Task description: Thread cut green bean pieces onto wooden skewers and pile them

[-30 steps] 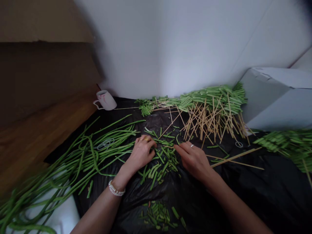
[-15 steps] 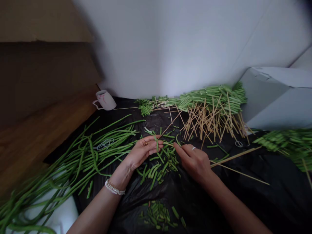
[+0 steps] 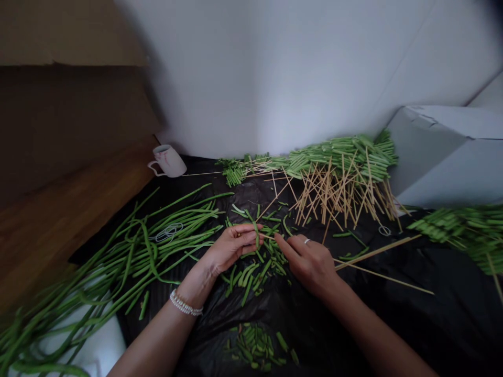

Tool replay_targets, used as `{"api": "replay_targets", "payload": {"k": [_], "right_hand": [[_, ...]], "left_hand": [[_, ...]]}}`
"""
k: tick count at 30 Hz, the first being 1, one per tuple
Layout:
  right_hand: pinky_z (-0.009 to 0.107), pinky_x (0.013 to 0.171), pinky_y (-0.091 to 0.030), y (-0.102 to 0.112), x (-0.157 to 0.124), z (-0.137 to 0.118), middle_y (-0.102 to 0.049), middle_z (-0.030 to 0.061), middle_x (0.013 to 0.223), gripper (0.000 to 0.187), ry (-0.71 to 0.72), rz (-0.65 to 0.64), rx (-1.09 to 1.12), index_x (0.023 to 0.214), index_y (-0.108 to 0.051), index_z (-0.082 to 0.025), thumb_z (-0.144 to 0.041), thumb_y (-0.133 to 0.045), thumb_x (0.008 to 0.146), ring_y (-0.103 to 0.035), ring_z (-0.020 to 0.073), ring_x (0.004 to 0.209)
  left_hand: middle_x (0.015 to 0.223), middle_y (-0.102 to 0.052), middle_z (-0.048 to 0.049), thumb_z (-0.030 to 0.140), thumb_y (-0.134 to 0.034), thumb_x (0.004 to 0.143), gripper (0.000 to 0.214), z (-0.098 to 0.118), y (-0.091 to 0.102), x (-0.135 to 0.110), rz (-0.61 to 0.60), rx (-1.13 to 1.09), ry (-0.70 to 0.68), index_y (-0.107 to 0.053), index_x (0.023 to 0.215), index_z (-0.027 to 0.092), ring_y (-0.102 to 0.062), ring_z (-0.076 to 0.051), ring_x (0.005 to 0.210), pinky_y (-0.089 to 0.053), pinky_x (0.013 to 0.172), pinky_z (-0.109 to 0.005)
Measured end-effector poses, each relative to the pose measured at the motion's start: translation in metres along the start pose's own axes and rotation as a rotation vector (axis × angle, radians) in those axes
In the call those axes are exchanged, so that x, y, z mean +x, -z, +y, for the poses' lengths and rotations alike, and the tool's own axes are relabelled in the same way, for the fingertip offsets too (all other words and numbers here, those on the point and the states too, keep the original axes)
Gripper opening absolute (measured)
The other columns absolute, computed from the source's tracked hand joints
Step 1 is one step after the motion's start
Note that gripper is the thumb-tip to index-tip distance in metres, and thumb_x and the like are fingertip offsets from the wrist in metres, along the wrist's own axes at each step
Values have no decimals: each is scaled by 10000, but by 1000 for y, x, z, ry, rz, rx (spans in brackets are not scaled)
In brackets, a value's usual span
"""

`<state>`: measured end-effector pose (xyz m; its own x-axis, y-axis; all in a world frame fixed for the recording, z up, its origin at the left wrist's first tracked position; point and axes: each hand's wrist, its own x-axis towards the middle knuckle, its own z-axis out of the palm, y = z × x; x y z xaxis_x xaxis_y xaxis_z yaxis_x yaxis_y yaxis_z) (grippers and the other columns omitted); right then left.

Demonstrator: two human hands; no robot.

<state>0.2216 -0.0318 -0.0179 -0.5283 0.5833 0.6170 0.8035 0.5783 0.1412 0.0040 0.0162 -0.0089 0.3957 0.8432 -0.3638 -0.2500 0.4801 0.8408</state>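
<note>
Between the thumb and fingers of my left hand (image 3: pixel 230 247) is a short piece of green bean (image 3: pixel 257 238), held upright. My right hand (image 3: pixel 310 262) is closed round a thin bamboo skewer (image 3: pixel 268 237), which points left and meets the bean piece. Whether its tip has pierced the bean I cannot tell. Under and between both hands lies a heap of cut bean pieces (image 3: pixel 248 276) on black plastic sheeting (image 3: pixel 326 335). Long uncut beans (image 3: pixel 176 230) lie to the left of my left hand.
Skewers threaded with bean pieces (image 3: pixel 346 152) are piled along the wall, their bare sticks (image 3: pixel 326 193) towards me. More threaded beans (image 3: pixel 467 230) lie at right. A white mug (image 3: pixel 170 161) stands back left, a pale box (image 3: pixel 448 157) back right. Smaller bean scraps (image 3: pixel 253 345) lie in front.
My right hand has shifted slightly left with the skewer, closing the distance to the bean piece. My left hand has stayed nearly in place, still pinching the bean.
</note>
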Motion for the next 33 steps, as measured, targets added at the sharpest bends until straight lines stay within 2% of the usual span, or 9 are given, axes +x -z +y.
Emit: {"api": "replay_targets", "payload": {"k": [5,13,33], "right_hand": [[278,585,-336,0,0,0,-598,24,761,351,-17,-9,-5,1162,-607,-132,-50,-443,863,-479,131,679],[273,585,-331,-1,-2,1,-601,24,768,360,-28,-9,-11,1198,-587,-145,-77,-459,869,-477,129,676],[280,590,-323,-1,0,-5,-618,26,759,358,-25,-14,-41,1167,-598,-134,-44,-448,855,-482,129,667]], "left_hand": [[937,-731,-64,210,-802,679,373,-1,2,2,-37,-7,-8,-713,1039,167,-667,-136,865,-495,810,-251],[849,-736,-40,179,-839,614,289,-1,1,4,61,-53,-27,-730,880,149,-668,-117,777,-489,839,-279],[809,-743,-52,205,-860,562,274,-2,0,3,117,24,-61,-761,810,146,-648,-118,720,-494,773,-265]]}}
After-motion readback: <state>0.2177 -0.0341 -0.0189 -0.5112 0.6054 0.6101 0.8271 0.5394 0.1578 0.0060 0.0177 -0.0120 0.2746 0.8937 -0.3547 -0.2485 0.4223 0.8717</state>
